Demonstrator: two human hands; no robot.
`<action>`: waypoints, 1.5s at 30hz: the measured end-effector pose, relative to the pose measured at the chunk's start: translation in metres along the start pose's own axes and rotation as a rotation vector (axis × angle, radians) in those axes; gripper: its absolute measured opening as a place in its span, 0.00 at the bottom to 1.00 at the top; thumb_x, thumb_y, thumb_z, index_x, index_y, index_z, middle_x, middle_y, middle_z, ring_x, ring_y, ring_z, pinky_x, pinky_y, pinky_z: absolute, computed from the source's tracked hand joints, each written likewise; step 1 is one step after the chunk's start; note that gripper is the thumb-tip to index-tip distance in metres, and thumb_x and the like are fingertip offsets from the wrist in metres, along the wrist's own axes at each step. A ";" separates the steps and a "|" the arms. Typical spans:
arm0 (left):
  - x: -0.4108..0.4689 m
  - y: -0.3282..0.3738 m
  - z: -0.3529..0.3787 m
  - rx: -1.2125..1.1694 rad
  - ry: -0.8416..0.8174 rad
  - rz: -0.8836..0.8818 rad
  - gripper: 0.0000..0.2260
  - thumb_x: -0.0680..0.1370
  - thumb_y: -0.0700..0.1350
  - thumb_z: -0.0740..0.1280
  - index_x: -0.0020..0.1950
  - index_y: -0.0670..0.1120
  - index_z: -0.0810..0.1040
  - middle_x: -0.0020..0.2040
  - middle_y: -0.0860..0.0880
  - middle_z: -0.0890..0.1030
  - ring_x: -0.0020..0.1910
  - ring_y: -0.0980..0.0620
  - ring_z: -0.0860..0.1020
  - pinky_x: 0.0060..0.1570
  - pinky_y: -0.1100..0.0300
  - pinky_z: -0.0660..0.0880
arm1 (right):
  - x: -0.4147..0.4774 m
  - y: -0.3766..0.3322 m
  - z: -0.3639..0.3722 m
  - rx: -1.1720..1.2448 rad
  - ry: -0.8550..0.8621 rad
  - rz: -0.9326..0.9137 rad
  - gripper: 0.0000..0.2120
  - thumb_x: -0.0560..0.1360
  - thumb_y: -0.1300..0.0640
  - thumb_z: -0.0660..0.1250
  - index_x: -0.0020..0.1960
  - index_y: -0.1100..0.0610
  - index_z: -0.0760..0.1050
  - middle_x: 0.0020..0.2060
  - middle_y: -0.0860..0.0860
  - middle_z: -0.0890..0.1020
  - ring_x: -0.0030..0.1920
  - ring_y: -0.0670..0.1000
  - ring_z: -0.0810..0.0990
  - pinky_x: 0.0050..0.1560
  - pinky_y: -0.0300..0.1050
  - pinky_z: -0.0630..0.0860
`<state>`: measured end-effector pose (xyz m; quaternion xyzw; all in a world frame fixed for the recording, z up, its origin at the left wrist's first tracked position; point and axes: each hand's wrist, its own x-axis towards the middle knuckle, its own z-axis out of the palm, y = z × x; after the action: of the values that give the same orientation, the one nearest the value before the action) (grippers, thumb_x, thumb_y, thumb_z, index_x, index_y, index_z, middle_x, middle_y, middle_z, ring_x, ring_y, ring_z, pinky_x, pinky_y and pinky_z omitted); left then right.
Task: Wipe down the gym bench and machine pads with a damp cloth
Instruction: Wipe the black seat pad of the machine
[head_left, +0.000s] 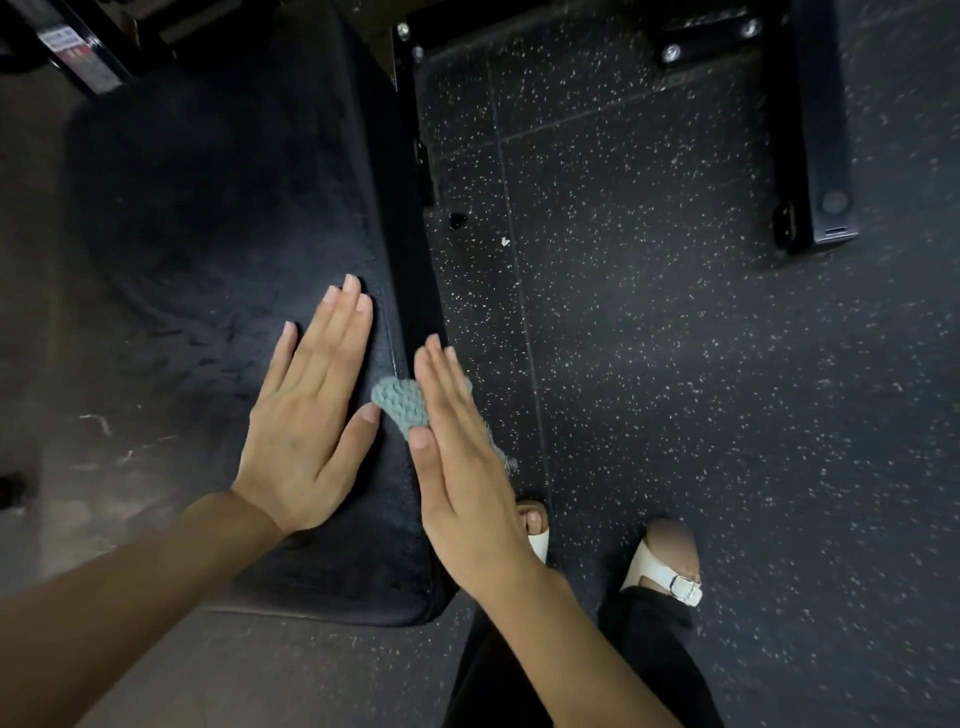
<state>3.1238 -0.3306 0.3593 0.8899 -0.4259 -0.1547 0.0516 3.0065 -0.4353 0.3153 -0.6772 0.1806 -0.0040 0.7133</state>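
Bench: black padded vinyl gym bench (218, 208).
Left hand (306, 415): flat on bench top, fingers straight, near its right edge.
Right hand (462, 467): fingers straight, pressing small teal knitted cloth (400, 402) against bench's right side.
Floor: black speckled rubber tiles (675, 364); white buckled sandals (670, 577) beside bench's near right corner.

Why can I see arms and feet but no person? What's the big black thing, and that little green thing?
The camera sits on the person's head and looks down, so you see only their own arms and feet. There is just this one picture. The left hand lies flat on top of a black padded gym bench. The right hand, fingers straight, presses a small blue-green knitted cloth against the bench's side edge. The cloth is for wiping the bench clean. Lower down are feet in white sandals, standing on a speckled black floor. The black metal bars at the top right belong to some gym frame.
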 end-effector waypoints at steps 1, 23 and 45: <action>0.002 -0.004 -0.002 0.003 -0.011 0.032 0.29 0.82 0.49 0.51 0.81 0.38 0.51 0.82 0.45 0.50 0.81 0.47 0.49 0.79 0.51 0.43 | 0.011 -0.002 -0.001 -0.011 0.000 -0.005 0.25 0.84 0.51 0.46 0.79 0.53 0.46 0.79 0.42 0.48 0.78 0.39 0.43 0.78 0.39 0.44; 0.041 -0.056 -0.021 0.071 -0.067 0.216 0.30 0.82 0.53 0.51 0.81 0.41 0.52 0.82 0.44 0.52 0.81 0.47 0.51 0.79 0.50 0.45 | 0.006 -0.007 -0.003 -0.065 -0.018 -0.034 0.25 0.85 0.54 0.48 0.80 0.51 0.46 0.80 0.42 0.48 0.79 0.43 0.44 0.79 0.50 0.49; 0.104 -0.096 -0.041 0.092 -0.065 0.244 0.31 0.80 0.52 0.53 0.81 0.41 0.52 0.81 0.45 0.52 0.81 0.48 0.51 0.78 0.50 0.45 | 0.040 -0.015 -0.007 -0.027 0.002 0.012 0.24 0.86 0.56 0.50 0.80 0.48 0.49 0.80 0.39 0.51 0.79 0.41 0.46 0.77 0.62 0.51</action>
<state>3.2689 -0.3521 0.3525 0.8275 -0.5390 -0.1565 0.0153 3.0460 -0.4530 0.3200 -0.6857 0.1851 0.0021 0.7039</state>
